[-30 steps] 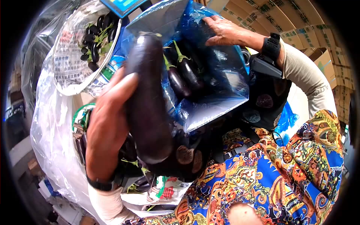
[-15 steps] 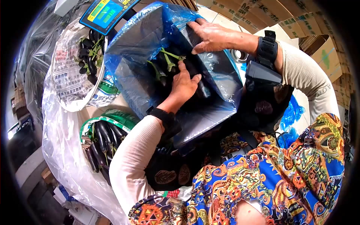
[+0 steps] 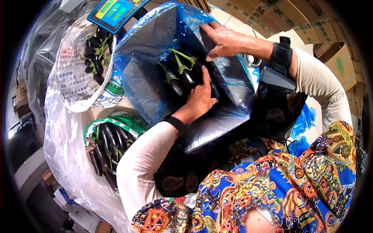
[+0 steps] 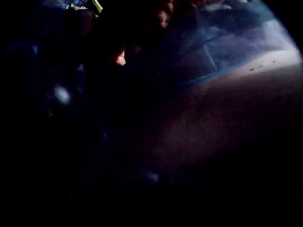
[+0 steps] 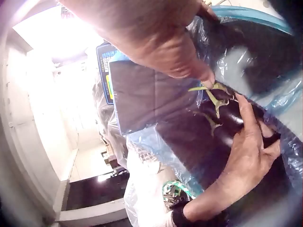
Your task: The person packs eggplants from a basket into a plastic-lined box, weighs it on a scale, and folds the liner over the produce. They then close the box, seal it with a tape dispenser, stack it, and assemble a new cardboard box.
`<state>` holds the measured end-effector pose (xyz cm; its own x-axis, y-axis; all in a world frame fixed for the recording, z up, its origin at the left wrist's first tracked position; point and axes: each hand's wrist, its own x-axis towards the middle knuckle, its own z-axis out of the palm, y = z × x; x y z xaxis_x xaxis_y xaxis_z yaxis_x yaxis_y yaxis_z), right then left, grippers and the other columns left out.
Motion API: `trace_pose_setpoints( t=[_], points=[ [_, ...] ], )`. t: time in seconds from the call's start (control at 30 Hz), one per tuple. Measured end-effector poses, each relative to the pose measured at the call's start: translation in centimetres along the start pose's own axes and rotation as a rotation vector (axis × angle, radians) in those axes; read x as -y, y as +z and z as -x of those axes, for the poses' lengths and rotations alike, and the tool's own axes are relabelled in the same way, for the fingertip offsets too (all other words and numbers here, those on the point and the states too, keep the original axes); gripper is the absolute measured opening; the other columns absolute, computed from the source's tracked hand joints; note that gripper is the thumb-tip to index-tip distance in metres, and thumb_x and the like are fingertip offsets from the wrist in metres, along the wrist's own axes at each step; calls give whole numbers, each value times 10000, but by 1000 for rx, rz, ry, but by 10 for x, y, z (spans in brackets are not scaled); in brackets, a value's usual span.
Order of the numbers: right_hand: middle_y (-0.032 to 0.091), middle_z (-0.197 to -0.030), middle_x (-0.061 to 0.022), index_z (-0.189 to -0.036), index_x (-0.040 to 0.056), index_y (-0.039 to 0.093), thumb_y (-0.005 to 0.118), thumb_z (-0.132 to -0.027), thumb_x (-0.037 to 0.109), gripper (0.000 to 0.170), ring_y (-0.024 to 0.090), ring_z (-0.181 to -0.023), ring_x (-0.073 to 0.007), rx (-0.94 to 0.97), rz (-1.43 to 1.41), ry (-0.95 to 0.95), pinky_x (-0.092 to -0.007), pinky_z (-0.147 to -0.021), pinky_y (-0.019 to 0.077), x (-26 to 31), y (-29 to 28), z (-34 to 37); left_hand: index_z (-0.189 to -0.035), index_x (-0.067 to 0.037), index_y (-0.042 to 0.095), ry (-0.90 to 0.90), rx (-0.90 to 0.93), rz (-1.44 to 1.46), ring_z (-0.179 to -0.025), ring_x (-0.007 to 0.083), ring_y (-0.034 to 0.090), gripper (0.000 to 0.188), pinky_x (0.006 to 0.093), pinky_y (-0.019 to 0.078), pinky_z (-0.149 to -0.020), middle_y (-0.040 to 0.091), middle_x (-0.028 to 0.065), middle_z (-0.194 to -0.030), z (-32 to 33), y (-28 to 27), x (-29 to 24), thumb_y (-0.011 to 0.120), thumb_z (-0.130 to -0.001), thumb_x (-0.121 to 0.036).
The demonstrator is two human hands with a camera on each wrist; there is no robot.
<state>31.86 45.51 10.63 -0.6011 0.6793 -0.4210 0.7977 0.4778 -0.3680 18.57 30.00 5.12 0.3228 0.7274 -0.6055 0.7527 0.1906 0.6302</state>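
Observation:
Several dark purple eggplants (image 3: 188, 77) with green stems lie in a carton lined with blue plastic film (image 3: 145, 83). My left hand (image 3: 198, 97) reaches down into this carton. Its index finger runs along one eggplant (image 5: 232, 113) by the right wall, and its thumb lies on the other side. My right hand (image 3: 229, 40) rests with fingers spread on the film along the right wall. In the right wrist view, the right thumb (image 5: 206, 78) is right at a green stem. The left wrist view is mostly dark, with a stem and fingers at its top edge.
A green-rimmed bag of eggplants (image 3: 108, 141) stands left of the carton. Behind it is a white woven bag (image 3: 70, 77) with more eggplants. A blue-framed display (image 3: 116, 13) stands beyond the carton, and stacked cardboard (image 3: 287, 15) lines the far right.
The left hand, earlier holding an eggplant up beside the carton, has moved right and down into it with that eggplant. The right hand has stayed along the carton's wall.

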Motion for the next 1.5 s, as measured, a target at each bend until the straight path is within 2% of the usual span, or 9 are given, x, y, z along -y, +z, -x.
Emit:
trace_pose_setpoints(
  t=[0.23,0.43,0.57,0.87,1.0,1.23,1.27,1.4,1.5],
  points=[
    [350,-1445,-286,-1469,-31,249,778,-729,377,997,433,-1290,-432,30,72,-4,-439,-1050,408,2,-5,-6,-1338,-33,547,236,169,120,-985,247,651,563,338,516,-871,663,179,-1164,19,-97,23,716,-866,-288],
    [470,-1392,-240,-1408,22,419,740,-791,481,833,474,-1277,-386,-117,178,-175,-451,-1028,417,-16,-18,-5,-1339,52,491,121,-749,908,-1015,223,652,455,307,507,-910,648,180,-1134,208,-182,111,569,-962,-191],
    [613,-1209,-208,-1291,74,553,653,-875,452,570,564,-1141,-383,-164,258,-239,-439,-945,465,-21,-52,-3,-1333,62,464,-195,-1119,1059,-931,221,669,455,285,547,-798,653,177,-1104,294,-105,224,581,-949,-151],
    [686,-954,-118,-1206,28,604,680,-908,210,357,642,-789,-164,-137,-109,-374,-294,-709,522,54,-66,28,-1240,57,567,-749,-1105,1093,-726,171,615,473,285,489,-585,674,143,-969,250,91,311,689,-842,-169],
    [661,-831,-121,-1128,-7,613,683,-893,137,284,629,-758,-180,-79,-107,-408,-300,-722,510,60,-58,27,-1298,57,530,-875,-1166,742,-1194,354,569,602,385,423,-993,626,255,-1213,216,87,334,692,-842,-302],
    [658,-847,-160,-1113,-23,600,689,-874,110,288,634,-782,-228,34,-134,-354,-334,-732,502,64,-52,29,-1482,93,223,-943,-1193,1032,-1360,321,402,1062,344,317,-1099,403,253,-1466,180,83,383,776,-763,-460],
    [660,-853,-166,-1112,-24,599,688,-874,109,286,637,-784,-242,49,-124,-350,-342,-730,502,66,-52,30,-1363,56,455,-913,-1300,988,-1130,278,584,853,325,455,-944,580,178,-1282,176,86,379,792,-759,-442],
    [661,-885,-198,-1093,-29,603,683,-865,93,272,657,-836,-316,81,-70,-365,-373,-742,507,67,-53,31,-856,-141,564,-601,-1300,1310,-578,67,452,310,230,390,-503,519,-38,-728,209,54,325,761,-819,-377],
    [663,-890,-200,-1089,-31,603,679,-867,91,265,659,-844,-325,56,-80,-396,-372,-747,512,66,-55,33,-945,-138,575,-393,-1315,1473,-632,96,535,312,247,431,-529,574,-8,-786,232,46,302,754,-837,-370]
  ],
)
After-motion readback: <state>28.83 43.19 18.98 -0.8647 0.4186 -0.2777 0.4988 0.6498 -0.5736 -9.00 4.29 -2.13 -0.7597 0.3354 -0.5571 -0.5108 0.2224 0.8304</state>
